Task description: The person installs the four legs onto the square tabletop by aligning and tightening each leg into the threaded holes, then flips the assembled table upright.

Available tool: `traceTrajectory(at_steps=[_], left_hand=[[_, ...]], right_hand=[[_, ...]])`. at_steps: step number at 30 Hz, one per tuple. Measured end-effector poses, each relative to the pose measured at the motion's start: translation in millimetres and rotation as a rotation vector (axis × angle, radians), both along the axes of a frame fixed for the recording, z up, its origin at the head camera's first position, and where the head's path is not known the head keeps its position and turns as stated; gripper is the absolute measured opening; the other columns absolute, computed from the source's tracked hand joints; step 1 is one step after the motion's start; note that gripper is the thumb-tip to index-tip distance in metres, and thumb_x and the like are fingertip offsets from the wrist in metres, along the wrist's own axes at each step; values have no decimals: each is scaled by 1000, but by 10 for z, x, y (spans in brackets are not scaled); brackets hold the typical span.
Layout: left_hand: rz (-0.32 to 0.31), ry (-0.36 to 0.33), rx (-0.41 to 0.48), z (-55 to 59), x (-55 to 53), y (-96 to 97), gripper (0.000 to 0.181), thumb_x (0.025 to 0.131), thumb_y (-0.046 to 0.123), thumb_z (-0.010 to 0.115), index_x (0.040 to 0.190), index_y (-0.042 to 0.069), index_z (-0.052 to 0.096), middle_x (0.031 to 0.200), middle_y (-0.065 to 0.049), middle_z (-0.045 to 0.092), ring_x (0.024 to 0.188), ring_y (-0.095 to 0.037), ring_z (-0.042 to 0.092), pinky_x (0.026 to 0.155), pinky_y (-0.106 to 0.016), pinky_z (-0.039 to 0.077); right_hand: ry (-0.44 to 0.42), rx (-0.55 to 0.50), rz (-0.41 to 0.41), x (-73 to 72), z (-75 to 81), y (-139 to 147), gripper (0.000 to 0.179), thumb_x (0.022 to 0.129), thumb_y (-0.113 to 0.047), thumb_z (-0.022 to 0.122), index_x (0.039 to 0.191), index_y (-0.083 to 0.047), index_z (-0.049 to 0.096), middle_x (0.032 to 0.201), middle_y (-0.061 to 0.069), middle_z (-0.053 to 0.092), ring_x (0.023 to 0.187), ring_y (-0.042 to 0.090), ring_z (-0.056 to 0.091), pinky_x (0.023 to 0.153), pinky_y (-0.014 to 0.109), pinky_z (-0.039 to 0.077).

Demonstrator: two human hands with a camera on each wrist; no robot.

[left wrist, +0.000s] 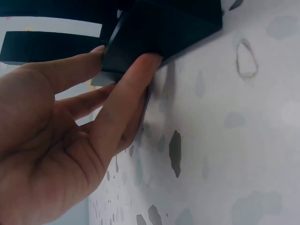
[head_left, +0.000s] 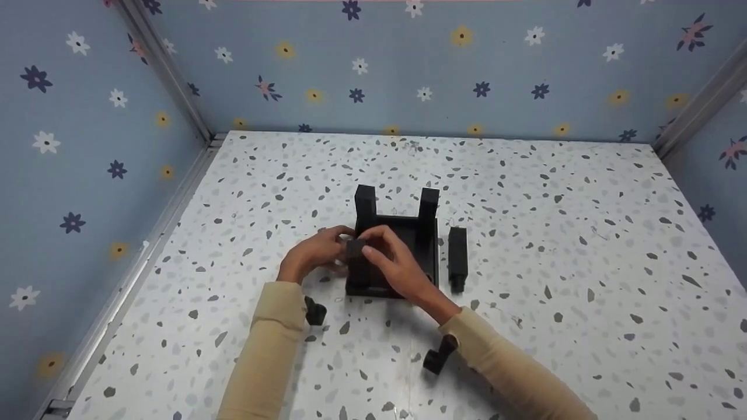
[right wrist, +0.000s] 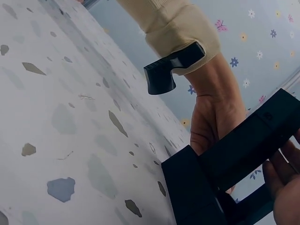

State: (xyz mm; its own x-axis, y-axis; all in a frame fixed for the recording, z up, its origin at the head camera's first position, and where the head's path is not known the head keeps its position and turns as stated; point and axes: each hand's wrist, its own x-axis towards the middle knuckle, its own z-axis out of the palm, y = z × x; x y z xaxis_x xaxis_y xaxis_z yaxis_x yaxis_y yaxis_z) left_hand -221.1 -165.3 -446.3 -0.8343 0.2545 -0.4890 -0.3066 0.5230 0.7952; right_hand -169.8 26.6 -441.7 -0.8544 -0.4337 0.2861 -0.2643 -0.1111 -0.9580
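Note:
A small black table-like piece [head_left: 436,251] lies legs-up in the head view, its shallow tray-shaped top on the white speckled surface. Two legs stand at its far corners. At the near-left corner rises another leg [head_left: 355,249], whose upper end my right hand [head_left: 402,271] pinches between thumb and fingers. From the left, my left hand [head_left: 315,251] grips that same corner; its thumb and fingers bracket the black edge [left wrist: 168,33] in the left wrist view. A loose black leg [head_left: 458,254], with a narrower peg at its near end, lies just right of the piece.
Black wrist-worn devices jut from the left sleeve [head_left: 315,311] and the right sleeve [head_left: 440,353]. Blue flowered panels [head_left: 408,70] enclose the back and both sides of the speckled tabletop [head_left: 554,233], with metal posts at the corners.

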Motion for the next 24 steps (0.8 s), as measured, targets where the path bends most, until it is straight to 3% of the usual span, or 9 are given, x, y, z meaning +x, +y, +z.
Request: traceTrajectory(at_steps=[5,11,15,24], left_hand=[[2,-17,7,1,-9,-7,51,91,7,49,141,15,42,116,-12,57,93,-19,60,80,-31,52],[3,-32,46,8,-6,-8,50,93,5,47,141,15,42,122,-13,55,97,-21,59,83,-34,54],[-2,-30,40,14,-5,-4,50,94,11,53,142,13,40,124,-14,55,99,-22,60,83,-33,55],[10,-38,16,20,-1,9,44,97,21,52,140,16,43,120,-11,58,94,-21,63,79,-32,54]], right_hand=[[-39,-59,118,-34,-14,28,34,98,-11,51,127,7,49,130,26,49,113,20,53,95,28,46],[-64,-30,219,-43,7,32,42,98,-19,50,135,0,49,140,21,47,118,22,52,95,32,46],[-70,-30,231,-46,10,35,43,97,-20,51,136,0,50,143,18,45,122,21,50,99,31,43],[-95,-55,198,-37,12,23,40,93,-10,56,128,8,48,132,25,49,108,21,56,89,30,50]])
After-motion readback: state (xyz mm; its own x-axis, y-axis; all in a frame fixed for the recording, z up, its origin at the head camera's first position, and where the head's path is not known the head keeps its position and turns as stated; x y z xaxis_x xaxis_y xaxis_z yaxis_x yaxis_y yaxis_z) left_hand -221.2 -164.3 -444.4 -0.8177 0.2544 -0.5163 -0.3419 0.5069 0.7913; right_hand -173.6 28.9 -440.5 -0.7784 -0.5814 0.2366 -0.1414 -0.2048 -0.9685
